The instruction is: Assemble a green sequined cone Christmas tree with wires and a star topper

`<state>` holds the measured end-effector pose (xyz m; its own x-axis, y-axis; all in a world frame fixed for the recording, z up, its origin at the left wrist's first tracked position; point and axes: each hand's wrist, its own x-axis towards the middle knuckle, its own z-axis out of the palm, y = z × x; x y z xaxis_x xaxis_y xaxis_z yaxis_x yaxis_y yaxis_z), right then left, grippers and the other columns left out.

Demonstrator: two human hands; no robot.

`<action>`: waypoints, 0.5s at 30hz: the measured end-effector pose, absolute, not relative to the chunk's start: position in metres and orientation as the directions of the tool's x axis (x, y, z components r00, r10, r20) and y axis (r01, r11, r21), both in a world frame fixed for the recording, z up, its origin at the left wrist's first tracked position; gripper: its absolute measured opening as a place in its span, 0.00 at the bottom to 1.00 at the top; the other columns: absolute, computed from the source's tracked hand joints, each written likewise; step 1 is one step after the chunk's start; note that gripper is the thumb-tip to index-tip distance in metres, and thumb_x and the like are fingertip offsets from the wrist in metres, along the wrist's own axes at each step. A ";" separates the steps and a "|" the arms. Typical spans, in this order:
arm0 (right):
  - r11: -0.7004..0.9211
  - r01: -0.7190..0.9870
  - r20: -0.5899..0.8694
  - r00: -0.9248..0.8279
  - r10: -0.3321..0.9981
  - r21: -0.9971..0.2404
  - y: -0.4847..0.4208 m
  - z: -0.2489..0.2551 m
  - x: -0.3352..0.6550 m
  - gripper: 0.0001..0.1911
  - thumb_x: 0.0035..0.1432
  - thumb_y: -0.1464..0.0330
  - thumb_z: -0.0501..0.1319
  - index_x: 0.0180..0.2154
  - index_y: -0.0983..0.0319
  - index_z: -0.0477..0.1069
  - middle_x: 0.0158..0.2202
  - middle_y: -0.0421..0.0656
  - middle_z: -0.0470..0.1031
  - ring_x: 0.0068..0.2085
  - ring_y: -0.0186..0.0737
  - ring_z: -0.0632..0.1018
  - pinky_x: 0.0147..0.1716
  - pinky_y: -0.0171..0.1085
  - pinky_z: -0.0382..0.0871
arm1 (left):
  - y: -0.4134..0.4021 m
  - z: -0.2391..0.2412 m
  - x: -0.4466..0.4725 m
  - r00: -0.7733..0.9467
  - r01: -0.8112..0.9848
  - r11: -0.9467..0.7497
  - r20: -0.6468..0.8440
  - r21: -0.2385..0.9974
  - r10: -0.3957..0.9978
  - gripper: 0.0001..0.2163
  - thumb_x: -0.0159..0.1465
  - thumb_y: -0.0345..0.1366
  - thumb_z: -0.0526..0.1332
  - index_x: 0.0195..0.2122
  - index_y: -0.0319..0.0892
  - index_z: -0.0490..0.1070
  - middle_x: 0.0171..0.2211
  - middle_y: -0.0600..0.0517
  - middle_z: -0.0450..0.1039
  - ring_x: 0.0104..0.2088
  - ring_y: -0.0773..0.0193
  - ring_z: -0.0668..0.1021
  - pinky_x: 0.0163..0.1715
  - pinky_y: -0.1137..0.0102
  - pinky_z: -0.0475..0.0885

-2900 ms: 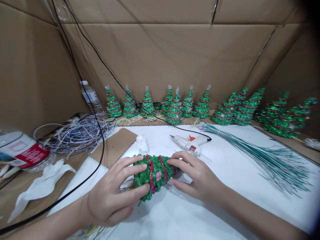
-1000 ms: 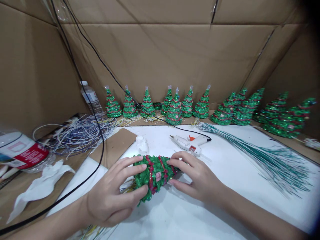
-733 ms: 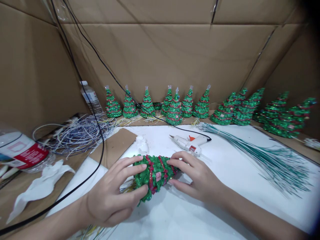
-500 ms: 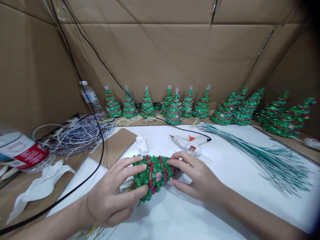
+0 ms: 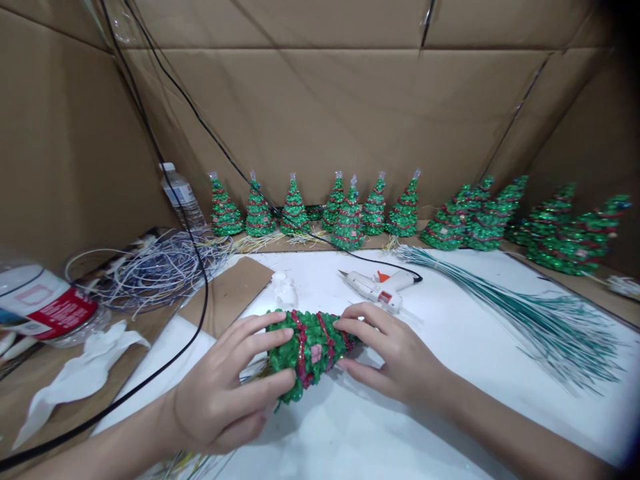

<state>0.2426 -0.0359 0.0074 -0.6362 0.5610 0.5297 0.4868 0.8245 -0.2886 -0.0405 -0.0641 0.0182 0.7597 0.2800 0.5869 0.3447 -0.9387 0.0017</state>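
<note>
A small green Christmas tree [image 5: 316,350] with red garlands and a pink square lies on its side between my hands, its wide base to the left and its tip to the right. My left hand [image 5: 230,380] is closed around the base, fingers above and thumb on the near side. At the narrow end, my right hand [image 5: 387,353] grips the tree between fingers and thumb, hiding the tip. Thin wires trail behind my left hand near the base. Just beyond the tree, a white glue gun [image 5: 373,290] with an orange trigger rests on the white tabletop [image 5: 360,440].
Several upright trees [image 5: 349,220] line the back by the cardboard wall [image 5: 325,120]. Green wires [image 5: 520,303] fan out at right. At left are tangled wires [image 5: 150,267], a cardboard piece [image 5: 230,293], a red-labelled bottle [image 5: 50,300] and white tissue [image 5: 83,380]. A black cable [image 5: 203,293] crosses the left side.
</note>
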 end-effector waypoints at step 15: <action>0.822 0.484 0.529 -0.633 0.565 -0.300 -0.035 0.008 0.243 0.19 0.58 0.64 0.61 0.50 0.63 0.66 0.46 0.50 0.70 0.43 0.43 0.74 0.39 0.43 0.74 | -0.064 0.019 -0.042 0.752 0.369 -0.929 0.597 -0.032 0.279 0.17 0.55 0.25 0.54 0.45 0.40 0.71 0.56 0.38 0.59 0.59 0.38 0.62 0.48 0.44 0.68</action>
<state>0.2426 -0.0355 0.0076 -0.6327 0.5654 0.5291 0.4839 0.8221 -0.2999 -0.0415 -0.0640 0.0189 0.7523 0.2786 0.5971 0.3691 -0.9289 -0.0315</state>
